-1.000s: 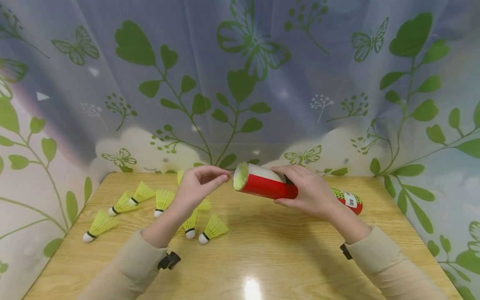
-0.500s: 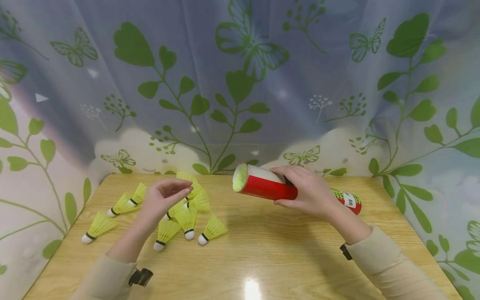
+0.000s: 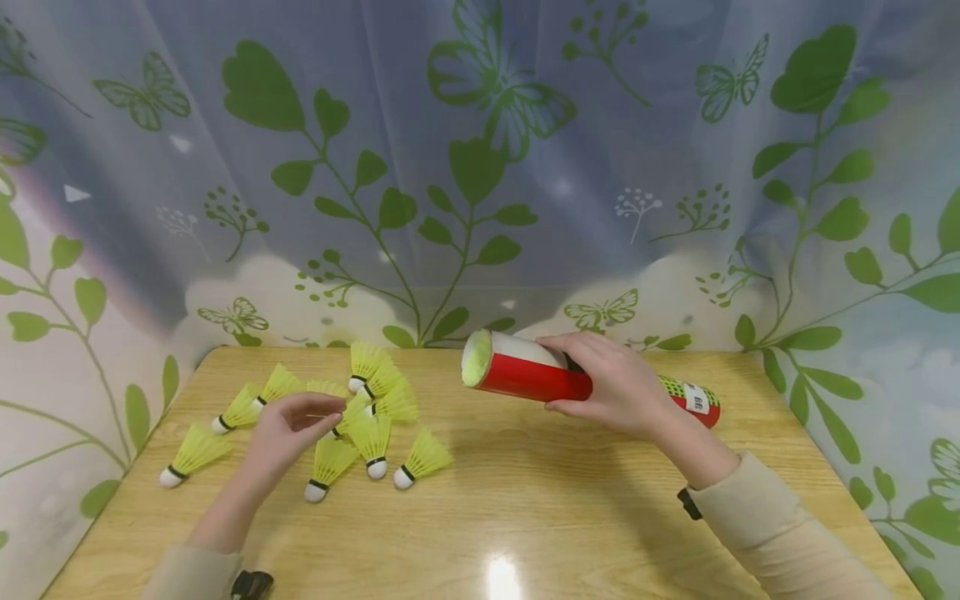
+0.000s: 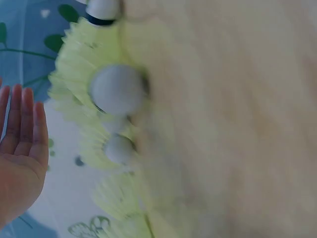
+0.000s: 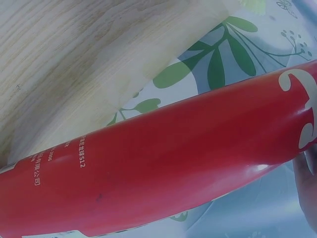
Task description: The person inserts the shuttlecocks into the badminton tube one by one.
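- The right hand (image 3: 618,379) grips a red-and-white cylindrical tube (image 3: 528,375) above the pale wooden desk (image 3: 540,500), its mouth facing left.
- The left hand (image 3: 281,433), fingers extended side by side, is near yellow, white-tipped, cone-shaped shuttlecocks (image 3: 371,437) on the desk.

Red and white tube (image 3: 532,372), yellow-skirted shuttlecocks (image 3: 333,458), green-leafed curtain (image 3: 480,167)
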`<state>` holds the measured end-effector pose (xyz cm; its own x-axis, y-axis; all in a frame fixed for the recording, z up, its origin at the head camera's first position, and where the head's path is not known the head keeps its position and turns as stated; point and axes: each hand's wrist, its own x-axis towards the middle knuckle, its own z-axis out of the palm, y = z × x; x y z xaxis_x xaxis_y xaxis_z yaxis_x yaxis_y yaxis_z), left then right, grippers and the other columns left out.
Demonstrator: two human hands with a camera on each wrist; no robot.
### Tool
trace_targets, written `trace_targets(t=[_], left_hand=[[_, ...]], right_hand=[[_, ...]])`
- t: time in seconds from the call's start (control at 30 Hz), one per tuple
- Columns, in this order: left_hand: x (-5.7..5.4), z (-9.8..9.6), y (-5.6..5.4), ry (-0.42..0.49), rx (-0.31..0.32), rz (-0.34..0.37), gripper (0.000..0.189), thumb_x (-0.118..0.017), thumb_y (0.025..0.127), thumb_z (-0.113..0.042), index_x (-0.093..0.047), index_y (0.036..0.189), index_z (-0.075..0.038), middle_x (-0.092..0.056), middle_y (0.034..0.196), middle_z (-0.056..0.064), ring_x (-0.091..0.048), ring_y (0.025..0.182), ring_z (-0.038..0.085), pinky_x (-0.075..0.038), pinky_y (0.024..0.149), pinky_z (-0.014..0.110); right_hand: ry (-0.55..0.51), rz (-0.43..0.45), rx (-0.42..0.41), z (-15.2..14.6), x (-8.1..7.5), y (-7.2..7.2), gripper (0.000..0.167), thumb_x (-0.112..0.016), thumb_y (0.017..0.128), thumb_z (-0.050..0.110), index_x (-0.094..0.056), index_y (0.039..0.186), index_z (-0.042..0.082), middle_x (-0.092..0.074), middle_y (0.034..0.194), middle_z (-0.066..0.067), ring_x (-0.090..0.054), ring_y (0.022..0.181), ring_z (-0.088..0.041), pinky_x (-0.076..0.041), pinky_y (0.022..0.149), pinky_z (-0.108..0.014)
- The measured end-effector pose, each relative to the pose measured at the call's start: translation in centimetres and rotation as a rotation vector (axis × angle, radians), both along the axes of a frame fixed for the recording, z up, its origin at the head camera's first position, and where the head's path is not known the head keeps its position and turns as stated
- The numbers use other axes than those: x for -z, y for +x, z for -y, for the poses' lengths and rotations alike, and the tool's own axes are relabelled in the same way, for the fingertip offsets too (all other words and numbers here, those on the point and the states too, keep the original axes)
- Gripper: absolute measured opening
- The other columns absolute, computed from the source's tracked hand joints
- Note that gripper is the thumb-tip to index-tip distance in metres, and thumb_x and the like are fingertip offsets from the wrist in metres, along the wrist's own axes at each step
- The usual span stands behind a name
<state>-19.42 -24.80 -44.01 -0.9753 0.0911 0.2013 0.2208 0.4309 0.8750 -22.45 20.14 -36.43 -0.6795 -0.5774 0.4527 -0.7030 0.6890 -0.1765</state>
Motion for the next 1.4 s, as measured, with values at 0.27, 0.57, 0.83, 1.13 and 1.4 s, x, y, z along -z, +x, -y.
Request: trace_targets(t=[0.27, 0.57, 0.83, 1.13, 1.4], left_hand=[[1.8, 1.9, -0.5, -0.042, -0.038, 0.027, 0.027, -0.073, 0.102, -0.012, -0.074, 0.125, 0.003, -0.079, 0.116, 0.016, -0.068, 0.094, -0.010, -0.058, 0.084, 0.013], [2.3, 3.8, -1.2, -0.061, 0.041, 0.046, 0.027, -0.074, 0.101, -0.011, -0.074, 0.124, 0.003, -0.076, 0.121, 0.022, -0.069, 0.097, -0.009, -0.061, 0.084, 0.017], [2.9, 5.1, -1.4, -0.140, 0.097, 0.114, 0.030, -0.076, 0.099, -0.015, -0.074, 0.124, 0.001, -0.075, 0.126, 0.024, -0.069, 0.099, -0.007, -0.060, 0.087, 0.019], [3.2, 5.1, -1.3, -0.206, 0.193, 0.074, 0.025, -0.078, 0.096, -0.009, -0.076, 0.119, 0.000, -0.076, 0.121, 0.021, -0.072, 0.102, 0.002, -0.061, 0.089, 0.021], [3.1, 5.0, -1.3, -0.244, 0.165, 0.116, 0.019, -0.079, 0.096, -0.011, -0.078, 0.114, -0.003, -0.077, 0.117, 0.017, -0.073, 0.102, 0.003, -0.061, 0.090, 0.021]], right_hand=[[0.019, -0.001, -0.008, 0.2, -0.2, 0.1, 0.082, -0.098, 0.076, 0.034, -0.060, 0.145, 0.014, -0.072, 0.132, -0.005, -0.069, 0.118, -0.025, -0.062, 0.095, -0.048], [0.015, 0.020, -0.011, 0.0, -0.4, -0.1, 0.080, -0.098, 0.077, 0.031, -0.060, 0.146, 0.013, -0.072, 0.133, -0.005, -0.069, 0.121, -0.027, -0.061, 0.097, -0.050], [0.013, 0.017, -0.014, -0.1, -0.3, -0.2, 0.080, -0.098, 0.077, 0.032, -0.060, 0.145, 0.013, -0.072, 0.134, -0.006, -0.069, 0.121, -0.028, -0.060, 0.099, -0.051], [0.002, 0.035, -0.004, -0.2, -0.1, 0.0, 0.079, -0.098, 0.077, 0.030, -0.060, 0.145, 0.015, -0.072, 0.134, -0.005, -0.069, 0.121, -0.028, -0.060, 0.098, -0.052], [0.000, 0.037, -0.002, -0.3, -0.1, -0.1, 0.079, -0.098, 0.077, 0.030, -0.060, 0.145, 0.014, -0.072, 0.135, -0.006, -0.068, 0.122, -0.028, -0.060, 0.099, -0.053]])
